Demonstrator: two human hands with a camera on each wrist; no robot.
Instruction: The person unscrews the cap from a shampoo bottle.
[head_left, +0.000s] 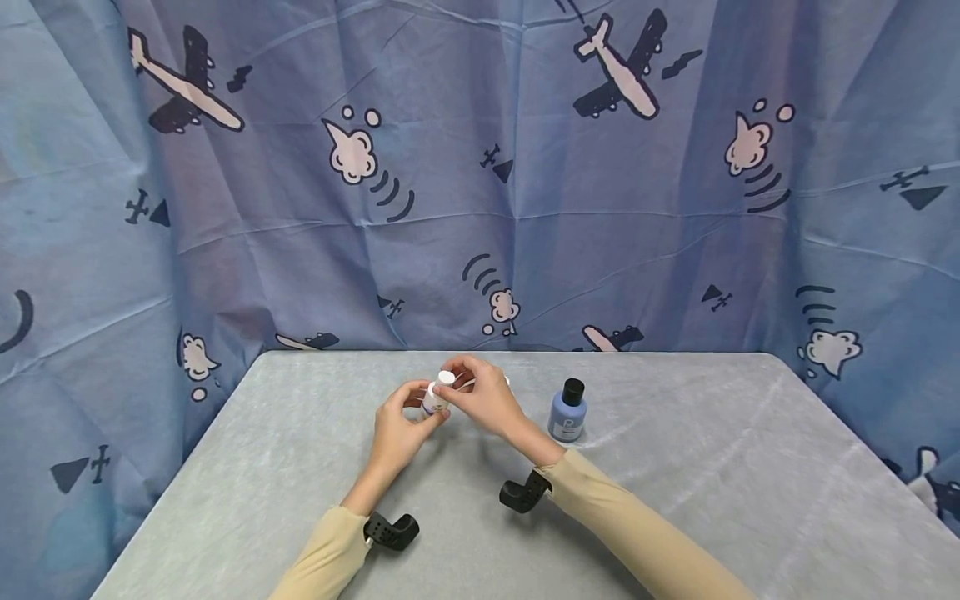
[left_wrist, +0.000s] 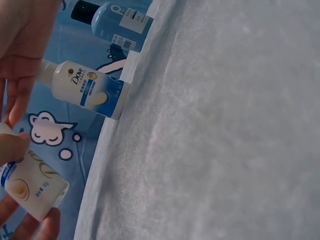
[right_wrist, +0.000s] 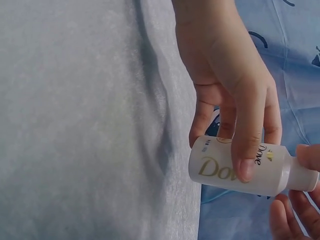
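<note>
A small white Dove bottle (head_left: 432, 404) is tilted in the left hand (head_left: 400, 432), whose thumb and fingers grip its body. In the right wrist view the gold lettering on the bottle (right_wrist: 272, 172) shows beside the left thumb. My right hand (head_left: 489, 403) pinches the white cap (head_left: 447, 377) between thumb and fingers. The left wrist view shows a rounded yellowish picture and a blue band on the same bottle (left_wrist: 37, 186). Behind the right hand, a second Dove bottle (left_wrist: 85, 89), white and blue, stands on the table, mostly hidden in the head view.
To the right of the hands stands a blue bottle (head_left: 567, 419) with a black cap, near the right forearm. A pale grey cloth covers the table (head_left: 247, 508). Behind the table's far edge hangs a blue curtain (head_left: 450, 167) printed with airplanes.
</note>
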